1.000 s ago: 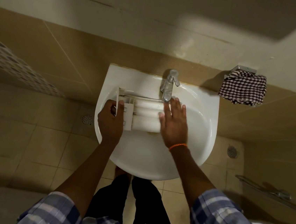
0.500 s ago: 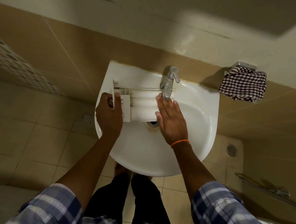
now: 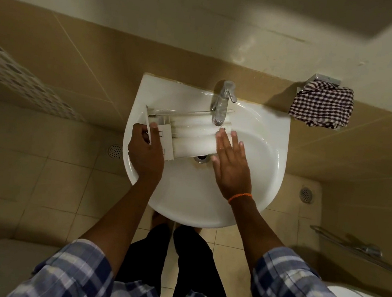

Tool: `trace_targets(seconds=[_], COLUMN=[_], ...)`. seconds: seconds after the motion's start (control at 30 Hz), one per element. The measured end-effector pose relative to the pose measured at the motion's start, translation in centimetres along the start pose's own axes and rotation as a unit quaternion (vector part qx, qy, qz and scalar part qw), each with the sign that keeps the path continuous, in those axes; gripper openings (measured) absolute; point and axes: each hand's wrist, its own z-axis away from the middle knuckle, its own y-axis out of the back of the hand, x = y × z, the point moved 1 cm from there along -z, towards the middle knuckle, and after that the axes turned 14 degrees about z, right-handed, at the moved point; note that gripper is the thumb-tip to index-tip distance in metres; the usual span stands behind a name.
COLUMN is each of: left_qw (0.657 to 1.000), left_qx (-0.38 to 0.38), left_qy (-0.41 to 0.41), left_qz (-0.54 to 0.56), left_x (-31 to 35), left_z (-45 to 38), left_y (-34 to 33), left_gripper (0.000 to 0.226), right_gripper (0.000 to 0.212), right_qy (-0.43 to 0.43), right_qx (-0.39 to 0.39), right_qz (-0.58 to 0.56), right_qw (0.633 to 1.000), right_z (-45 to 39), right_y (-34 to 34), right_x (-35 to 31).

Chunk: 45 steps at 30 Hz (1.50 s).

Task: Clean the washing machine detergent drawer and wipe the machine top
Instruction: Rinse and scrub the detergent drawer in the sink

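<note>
Detergent drawer [image 3: 191, 135], white and ribbed, lying lengthwise across the back half of the sink [image 3: 271, 161], directly under the tap [image 3: 222, 102] and above the drain [image 3: 200, 158]. Held between the two hands: left hand [image 3: 145, 152] at the drawer's front-panel end, near the sink's left rim, fingers and thumb curled round that flat panel and gripping it. Right hand [image 3: 231, 163] at the opposite end, toward the sink's middle, fingers straight and spread, fingertips [image 3: 220, 135] resting flat on the drawer's ribbed surface just below the tap's spout; nothing clasped there, only pressed. Orange band [image 3: 240, 197] round the right wrist, over the sink's bowl. Whether water runs from the tap: cannot tell.

Beyond the sink's right rim, on the tiled wall: checked cloth [image 3: 321, 106] hanging from a metal holder [image 3: 323, 80]. Floor drain [image 3: 115, 150] just left of the sink, another floor drain [image 3: 306, 195] to its right. Metal rail [image 3: 349, 246] lower right of the sink. Plaid sleeves [image 3: 296, 292] and dark trousers [image 3: 149, 259] below the sink's front edge.
</note>
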Motion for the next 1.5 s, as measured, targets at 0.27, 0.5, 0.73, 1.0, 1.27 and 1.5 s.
trace_targets(seconds=[0.27, 0.5, 0.73, 1.0, 1.27, 1.5], left_qw=[1.000, 1.000, 0.999, 0.992, 0.982, 0.944], left_qx=[0.007, 0.004, -0.024, -0.117, -0.166, -0.213], left_qy=[0.025, 0.031, 0.044, -0.032, 0.065, 0.234], left_qz=[0.013, -0.005, -0.005, 0.026, 0.058, 0.089], left_x=[0.3, 0.1, 0.2, 3.1, 3.8, 2.3], left_z=[1.5, 0.7, 1.6, 0.8, -1.0, 0.2], left_y=[-1.1, 1.0, 1.9, 3.3, 3.7, 3.0], left_gripper=[0.030, 0.042, 0.048, 0.041, 0.052, 0.065], right_gripper=[0.067, 0.059, 0.060, 0.038, 0.030, 0.031], right_qy=[0.180, 0.004, 0.180, -0.034, -0.308, -0.440], right_qx=[-0.011, 0.012, 0.011, 0.087, 0.108, 0.060], right_qz=[-0.006, -0.004, -0.044, -0.168, -0.236, -0.525], right_qw=[0.984, 1.000, 0.983, 0.981, 0.915, 0.726], right_z=[-0.9, 0.0, 0.7, 0.4, 0.9, 0.7], right_y=[-0.8, 0.5, 0.7, 3.4, 7.2, 7.9], right_x=[-6.4, -0.4, -6.7, -6.0, -0.9, 5.4])
